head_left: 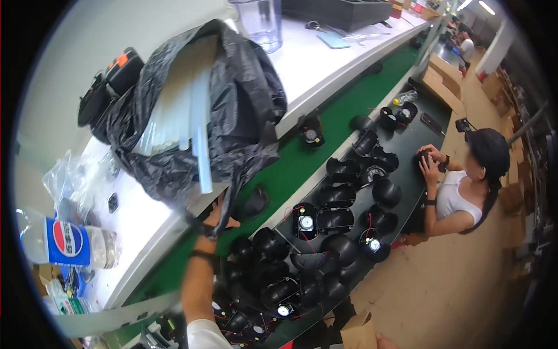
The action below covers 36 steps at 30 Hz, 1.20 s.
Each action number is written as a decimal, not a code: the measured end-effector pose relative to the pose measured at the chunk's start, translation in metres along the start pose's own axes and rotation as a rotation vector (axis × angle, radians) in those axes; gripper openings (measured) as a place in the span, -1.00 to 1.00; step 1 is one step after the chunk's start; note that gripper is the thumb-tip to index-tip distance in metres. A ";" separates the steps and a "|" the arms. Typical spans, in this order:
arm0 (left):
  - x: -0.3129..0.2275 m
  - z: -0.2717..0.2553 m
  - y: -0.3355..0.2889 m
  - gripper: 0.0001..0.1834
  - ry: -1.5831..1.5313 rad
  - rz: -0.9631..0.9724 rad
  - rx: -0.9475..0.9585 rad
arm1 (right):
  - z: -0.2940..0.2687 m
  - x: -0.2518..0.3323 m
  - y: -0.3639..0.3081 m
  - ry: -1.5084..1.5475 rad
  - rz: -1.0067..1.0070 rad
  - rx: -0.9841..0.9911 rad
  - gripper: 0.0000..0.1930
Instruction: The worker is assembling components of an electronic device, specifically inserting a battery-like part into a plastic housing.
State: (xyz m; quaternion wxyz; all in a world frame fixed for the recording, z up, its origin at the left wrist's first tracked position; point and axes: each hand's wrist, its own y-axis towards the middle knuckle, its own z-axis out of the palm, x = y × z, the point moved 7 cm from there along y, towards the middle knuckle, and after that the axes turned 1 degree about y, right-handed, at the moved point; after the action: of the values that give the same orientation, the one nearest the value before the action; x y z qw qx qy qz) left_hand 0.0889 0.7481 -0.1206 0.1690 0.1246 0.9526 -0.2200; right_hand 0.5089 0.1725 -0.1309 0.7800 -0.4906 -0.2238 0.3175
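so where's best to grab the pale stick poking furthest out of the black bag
Probably its free lower end, coming from below in the picture, where the left hand is: the pale stick juts beyond the other sticks there, past the mouth of the black bag, and looks narrow enough to pinch.

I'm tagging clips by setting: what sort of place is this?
Likely a factory assembly line: a long green strip, apparently a conveyor, runs beside a bench crowded with black shells, where a co-worker is busy with both hands.
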 end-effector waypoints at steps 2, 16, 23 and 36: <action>-0.020 -0.008 0.005 0.18 0.054 0.101 0.007 | -0.001 -0.003 -0.008 0.024 -0.029 -0.035 -0.33; 0.010 0.029 0.046 0.14 0.209 -0.047 0.090 | 0.022 -0.019 -0.082 0.036 -0.157 -0.242 -0.40; -0.068 -0.021 0.022 0.14 0.082 0.054 -0.046 | -0.103 -0.119 -0.139 0.032 -0.209 -0.247 -0.35; -0.210 -0.134 -0.233 0.05 0.001 0.178 -0.413 | -0.057 -0.017 -0.061 -0.282 0.029 0.399 0.01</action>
State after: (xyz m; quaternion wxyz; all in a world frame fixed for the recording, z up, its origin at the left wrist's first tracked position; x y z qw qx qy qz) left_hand 0.1719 0.5725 0.1592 0.2093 0.1712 0.9628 -0.0042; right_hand 0.5515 0.1056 -0.1004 0.8178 -0.2809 -0.2564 0.4319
